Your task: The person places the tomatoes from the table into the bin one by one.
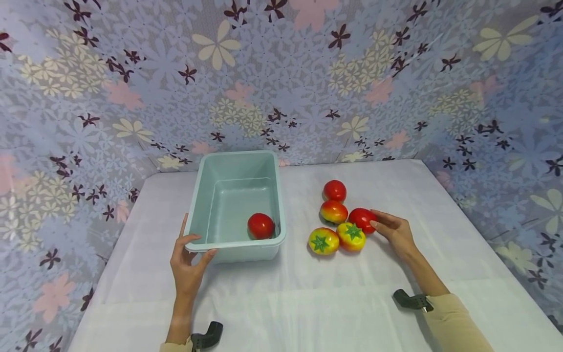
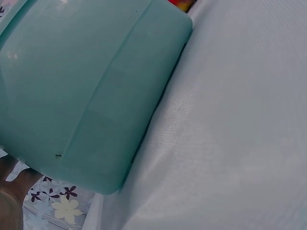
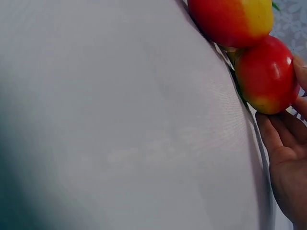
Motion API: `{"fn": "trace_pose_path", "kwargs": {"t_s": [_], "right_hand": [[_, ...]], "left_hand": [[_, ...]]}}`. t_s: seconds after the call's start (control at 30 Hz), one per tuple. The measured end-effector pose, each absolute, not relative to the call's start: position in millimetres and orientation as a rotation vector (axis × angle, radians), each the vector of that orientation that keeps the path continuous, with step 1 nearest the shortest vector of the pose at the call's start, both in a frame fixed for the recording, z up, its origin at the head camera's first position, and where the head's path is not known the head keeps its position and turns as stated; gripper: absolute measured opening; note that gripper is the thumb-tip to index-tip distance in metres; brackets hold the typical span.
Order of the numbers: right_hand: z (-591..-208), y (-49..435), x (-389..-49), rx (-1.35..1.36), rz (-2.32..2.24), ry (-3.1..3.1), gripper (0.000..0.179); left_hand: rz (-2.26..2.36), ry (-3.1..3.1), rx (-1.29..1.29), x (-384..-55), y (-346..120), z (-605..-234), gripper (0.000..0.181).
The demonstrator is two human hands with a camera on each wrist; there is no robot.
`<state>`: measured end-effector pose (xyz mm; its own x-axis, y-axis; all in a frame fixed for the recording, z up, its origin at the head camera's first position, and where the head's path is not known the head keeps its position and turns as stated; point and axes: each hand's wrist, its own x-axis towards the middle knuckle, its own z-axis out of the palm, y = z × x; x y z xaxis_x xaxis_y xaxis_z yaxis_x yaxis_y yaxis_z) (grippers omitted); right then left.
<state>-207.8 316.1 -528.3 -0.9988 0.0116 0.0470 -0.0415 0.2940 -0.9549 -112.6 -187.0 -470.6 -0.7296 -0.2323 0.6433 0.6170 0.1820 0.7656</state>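
A light green plastic bin (image 1: 237, 247) stands on the table, and one red tomato (image 1: 260, 226) lies inside it near the front right corner. At the bin's front left corner, my left hand (image 1: 186, 266) grips the rim, thumb on the outer front wall. To the right of the bin, my right hand (image 1: 398, 234) holds a red tomato (image 1: 361, 220) between thumb and fingers. In the right wrist view that tomato (image 3: 266, 74) shows a yellowish underside and stays low by the cloth, against another tomato (image 3: 230, 19).
Left of the held tomato sit two yellow-red tomatoes with green star tops (image 1: 323, 241), an orange-red one (image 1: 334, 211) and a red one (image 1: 335, 190). A white cloth (image 1: 316, 303) covers the table. Flowered fabric (image 1: 299, 98) hangs behind and at both sides.
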Motion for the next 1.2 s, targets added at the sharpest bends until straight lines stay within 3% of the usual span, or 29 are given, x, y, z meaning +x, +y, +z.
{"fn": "trace_pose_path", "kwargs": {"t_s": [0.73, 1.2], "right_hand": [[-483, 297, -227, 0.066, 1.782, -2.331, 0.048], [-450, 259, -246, 0.336, 1.864, -2.247, 0.044]], "left_hand": [[-1.638, -1.785, -0.348, -118, -195, -483, 0.048], [-1.666, -1.807, -0.327, -124, -199, -496, 0.048]]}}
